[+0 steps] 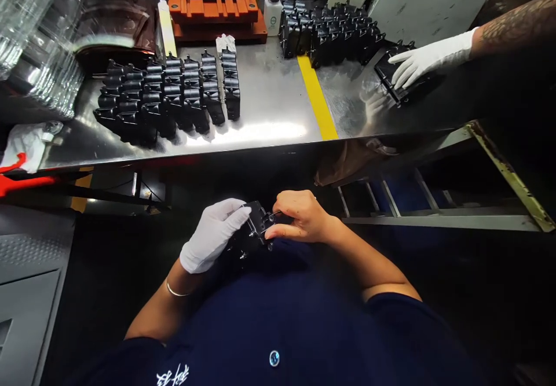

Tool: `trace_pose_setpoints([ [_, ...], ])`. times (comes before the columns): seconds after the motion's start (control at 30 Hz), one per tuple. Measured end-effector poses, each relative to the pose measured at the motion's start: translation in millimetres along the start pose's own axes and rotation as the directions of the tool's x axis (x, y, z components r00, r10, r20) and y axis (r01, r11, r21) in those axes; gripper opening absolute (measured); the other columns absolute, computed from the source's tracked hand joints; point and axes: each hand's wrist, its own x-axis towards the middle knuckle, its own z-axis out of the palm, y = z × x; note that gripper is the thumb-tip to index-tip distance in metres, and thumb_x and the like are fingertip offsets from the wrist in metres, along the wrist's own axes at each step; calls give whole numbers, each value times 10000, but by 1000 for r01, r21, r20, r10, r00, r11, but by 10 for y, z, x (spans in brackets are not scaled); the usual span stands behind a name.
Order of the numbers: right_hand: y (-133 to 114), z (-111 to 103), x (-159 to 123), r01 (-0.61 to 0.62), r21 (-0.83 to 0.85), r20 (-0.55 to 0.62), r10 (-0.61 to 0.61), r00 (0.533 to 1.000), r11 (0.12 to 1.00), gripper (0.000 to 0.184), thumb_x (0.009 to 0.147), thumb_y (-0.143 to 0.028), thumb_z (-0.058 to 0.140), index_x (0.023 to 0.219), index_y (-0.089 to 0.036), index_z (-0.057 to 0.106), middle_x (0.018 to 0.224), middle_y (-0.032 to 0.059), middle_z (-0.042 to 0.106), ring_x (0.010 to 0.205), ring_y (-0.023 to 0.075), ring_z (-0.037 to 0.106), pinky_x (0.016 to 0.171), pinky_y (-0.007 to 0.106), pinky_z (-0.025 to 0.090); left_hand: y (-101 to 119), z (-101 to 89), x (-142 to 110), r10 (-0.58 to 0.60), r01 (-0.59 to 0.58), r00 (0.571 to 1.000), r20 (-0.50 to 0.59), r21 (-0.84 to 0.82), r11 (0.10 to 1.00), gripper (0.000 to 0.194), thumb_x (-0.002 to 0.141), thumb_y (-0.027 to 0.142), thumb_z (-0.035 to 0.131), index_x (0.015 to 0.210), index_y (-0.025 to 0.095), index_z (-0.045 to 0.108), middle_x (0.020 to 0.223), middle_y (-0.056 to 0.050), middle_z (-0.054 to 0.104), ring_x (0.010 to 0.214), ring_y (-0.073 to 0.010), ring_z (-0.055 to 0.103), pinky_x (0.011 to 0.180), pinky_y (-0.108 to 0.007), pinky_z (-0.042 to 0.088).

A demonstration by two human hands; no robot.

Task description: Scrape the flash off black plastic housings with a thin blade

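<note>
From where I stand, the black part [257, 217] is up in the air, in front of the person's dark shirt [278, 311] and below the near edge of the steel bench [264, 99]. The gloved left hand [212, 232] pinches it at one side, thumb laid over the top face and the other fingers curled beneath. The bare right hand [302, 217] comes in from the opposite side, forefinger and thumb set apart around the edge where small pegs stick out; I can't tell from here whether the fingertips grip a tiny piece or merely press on the part.

To do this fiddly step well, I'd let the gloved hand do all the steadying and keep its thumb off the pegs, while the bare fingertips (better than cloth for feeling small edges) work with light, straight pressure. Tilting the pegs toward the light would help, as the part is dark against dark cloth. Bringing it over the bench would be wise too, so that a slipped piece lands near the rows of black parts [171, 94] rather than on the floor.
</note>
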Motion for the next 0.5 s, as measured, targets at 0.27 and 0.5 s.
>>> trace_pose_setpoints([
  [0.27, 108, -41, -61, -24, -25, 36, 25, 999, 999, 545, 872, -625, 502, 571, -171, 483, 526, -26, 452, 509, 88, 410, 500, 231, 271, -8, 51, 55, -8, 9, 1000, -15, 69, 998, 266, 711, 425, 691, 685, 161, 671, 621, 2, 614, 547, -116, 518, 516, -213, 451],
  [0.5, 127, 63, 44, 41, -11, 63, -40, 997, 999, 559, 910, -579, 474, 524, -177, 427, 507, -37, 383, 495, 85, 361, 494, 243, 240, -5, -29, 39, 11, -3, 997, -78, 107, 994, 257, 723, 420, 662, 683, 167, 659, 607, -5, 616, 527, -124, 530, 492, -221, 467],
])
